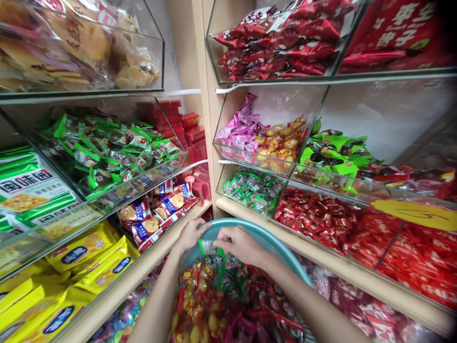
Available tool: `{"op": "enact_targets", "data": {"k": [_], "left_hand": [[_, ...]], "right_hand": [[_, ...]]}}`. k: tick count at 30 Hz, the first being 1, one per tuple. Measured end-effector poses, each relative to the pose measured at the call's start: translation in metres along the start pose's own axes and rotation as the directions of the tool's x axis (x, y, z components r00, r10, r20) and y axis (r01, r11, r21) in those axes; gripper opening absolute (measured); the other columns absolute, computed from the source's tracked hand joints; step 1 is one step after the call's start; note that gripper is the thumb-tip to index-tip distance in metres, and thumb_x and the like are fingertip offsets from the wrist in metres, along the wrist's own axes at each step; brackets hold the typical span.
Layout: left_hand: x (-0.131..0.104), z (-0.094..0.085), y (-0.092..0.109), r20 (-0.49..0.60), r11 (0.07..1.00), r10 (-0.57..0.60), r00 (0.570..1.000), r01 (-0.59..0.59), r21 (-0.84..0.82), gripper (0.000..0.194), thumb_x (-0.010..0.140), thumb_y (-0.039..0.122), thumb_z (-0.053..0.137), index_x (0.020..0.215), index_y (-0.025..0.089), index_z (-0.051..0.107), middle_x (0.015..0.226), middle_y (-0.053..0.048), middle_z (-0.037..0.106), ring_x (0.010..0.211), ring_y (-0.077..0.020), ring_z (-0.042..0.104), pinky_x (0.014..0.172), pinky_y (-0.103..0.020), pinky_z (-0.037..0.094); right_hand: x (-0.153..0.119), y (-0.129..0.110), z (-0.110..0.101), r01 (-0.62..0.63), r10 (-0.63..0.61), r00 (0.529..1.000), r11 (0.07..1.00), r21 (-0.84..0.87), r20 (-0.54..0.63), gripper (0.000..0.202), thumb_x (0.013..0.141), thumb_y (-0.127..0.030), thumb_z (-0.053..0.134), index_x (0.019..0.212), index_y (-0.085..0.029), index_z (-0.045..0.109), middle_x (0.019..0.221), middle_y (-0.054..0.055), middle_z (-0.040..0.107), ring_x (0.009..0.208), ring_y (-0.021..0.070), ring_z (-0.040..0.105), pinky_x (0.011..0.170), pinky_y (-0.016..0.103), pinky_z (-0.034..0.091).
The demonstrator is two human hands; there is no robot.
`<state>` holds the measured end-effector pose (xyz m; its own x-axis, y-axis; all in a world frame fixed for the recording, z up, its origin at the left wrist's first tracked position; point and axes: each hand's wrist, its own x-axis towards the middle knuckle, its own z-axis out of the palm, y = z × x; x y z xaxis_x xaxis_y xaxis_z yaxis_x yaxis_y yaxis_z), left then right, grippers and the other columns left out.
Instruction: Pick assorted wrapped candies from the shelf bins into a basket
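Observation:
A teal plastic basket sits in the corner below the shelves, filled with small wrapped sweets. My left hand is closed on the far left part of its rim. Just inside the rim, my right hand pinches a small green and clear wrapped sweet above the pile. Green wrapped sweets lie beneath that hand. Nearer to me in the basket are yellow and red wrapped sweets, dark red packets and some magenta ones.
Clear-fronted shelves meet at a wooden corner post. On the right are small green sweets and red sweets; on the left, blue-and-red biscuit packets and yellow packs. More sweets lie below the right shelf edge.

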<state>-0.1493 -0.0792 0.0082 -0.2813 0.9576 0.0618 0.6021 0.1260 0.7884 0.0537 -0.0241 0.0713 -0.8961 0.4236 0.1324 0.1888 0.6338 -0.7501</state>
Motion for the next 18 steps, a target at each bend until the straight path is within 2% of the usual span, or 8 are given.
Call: {"op": "enact_targets", "data": {"k": [2, 3, 6, 11, 14, 16, 18], "left_hand": [[-0.001, 0.000, 0.001, -0.007, 1.000, -0.002, 1.000, 0.002, 0.003, 0.043, 0.076, 0.056, 0.046, 0.064, 0.016, 0.054, 0.059, 0.004, 0.046, 0.060, -0.0088, 0.040, 0.057, -0.020, 0.033], [-0.001, 0.000, 0.002, -0.008, 1.000, -0.004, 1.000, 0.004, 0.005, 0.043, 0.076, 0.056, 0.046, 0.063, 0.016, 0.054, 0.059, 0.005, 0.046, 0.060, -0.0087, 0.040, 0.057, -0.020, 0.033], [-0.002, 0.001, 0.004, -0.002, 1.000, -0.008, 1.000, 0.008, 0.011, 0.044, 0.075, 0.058, 0.046, 0.063, 0.016, 0.054, 0.060, 0.004, 0.046, 0.061, -0.0090, 0.041, 0.057, -0.020, 0.034], [-0.003, 0.001, 0.005, -0.008, 1.000, -0.027, 1.000, 0.027, 0.005, 0.046, 0.074, 0.060, 0.046, 0.063, 0.016, 0.054, 0.060, 0.004, 0.045, 0.061, -0.0090, 0.041, 0.057, -0.020, 0.034], [-0.003, 0.001, 0.002, -0.007, 0.999, -0.038, 0.999, 0.038, -0.012, 0.046, 0.073, 0.060, 0.047, 0.064, 0.016, 0.054, 0.060, 0.005, 0.045, 0.061, -0.0091, 0.041, 0.056, -0.019, 0.034], [-0.002, 0.001, -0.001, -0.009, 0.999, -0.045, 0.999, 0.045, -0.018, 0.045, 0.073, 0.060, 0.048, 0.065, 0.016, 0.054, 0.059, 0.005, 0.045, 0.061, -0.0092, 0.041, 0.056, -0.019, 0.034], [0.000, 0.001, -0.004, -0.006, 0.999, -0.047, 0.999, 0.047, -0.014, 0.044, 0.073, 0.059, 0.048, 0.065, 0.016, 0.055, 0.059, 0.005, 0.046, 0.060, -0.0091, 0.042, 0.055, -0.019, 0.033]], "right_hand": [[-0.004, 0.006, 0.008, 0.000, -0.012, 0.975, 0.999, 0.051, 0.224, 0.025, 0.082, -0.032, 0.055, 0.062, -0.018, 0.059, 0.052, -0.005, 0.059, 0.047, 0.0077, 0.050, 0.050, 0.018, 0.034], [-0.006, 0.011, 0.013, 0.002, -0.018, 0.955, 0.999, 0.055, 0.297, 0.025, 0.080, -0.030, 0.057, 0.057, -0.017, 0.058, 0.050, -0.006, 0.058, 0.046, 0.0072, 0.049, 0.049, 0.018, 0.033], [-0.009, 0.023, 0.026, -0.018, 0.018, 0.925, 1.000, -0.004, 0.380, 0.029, 0.076, -0.027, 0.059, 0.048, -0.017, 0.054, 0.044, -0.006, 0.055, 0.045, 0.0070, 0.048, 0.050, 0.017, 0.033], [-0.008, 0.032, 0.037, -0.070, 0.109, 0.941, 0.989, -0.132, 0.320, 0.028, 0.074, -0.024, 0.058, 0.047, -0.017, 0.056, 0.042, -0.006, 0.054, 0.044, 0.0075, 0.048, 0.049, 0.018, 0.032], [-0.005, 0.030, 0.034, -0.115, 0.149, 0.951, 0.984, -0.137, 0.270, 0.028, 0.077, -0.030, 0.058, 0.053, -0.017, 0.060, 0.045, -0.004, 0.058, 0.045, 0.0081, 0.049, 0.049, 0.018, 0.032], [-0.003, 0.027, 0.029, -0.130, 0.151, 0.978, 0.981, -0.144, 0.147, 0.026, 0.079, -0.037, 0.057, 0.062, -0.017, 0.063, 0.052, -0.003, 0.061, 0.049, 0.0092, 0.052, 0.050, 0.018, 0.032], [0.001, 0.024, 0.020, -0.134, 0.132, 0.991, 0.977, -0.166, -0.026, 0.027, 0.083, -0.039, 0.052, 0.071, -0.018, 0.064, 0.059, -0.002, 0.064, 0.055, 0.0102, 0.054, 0.053, 0.019, 0.033]]}}
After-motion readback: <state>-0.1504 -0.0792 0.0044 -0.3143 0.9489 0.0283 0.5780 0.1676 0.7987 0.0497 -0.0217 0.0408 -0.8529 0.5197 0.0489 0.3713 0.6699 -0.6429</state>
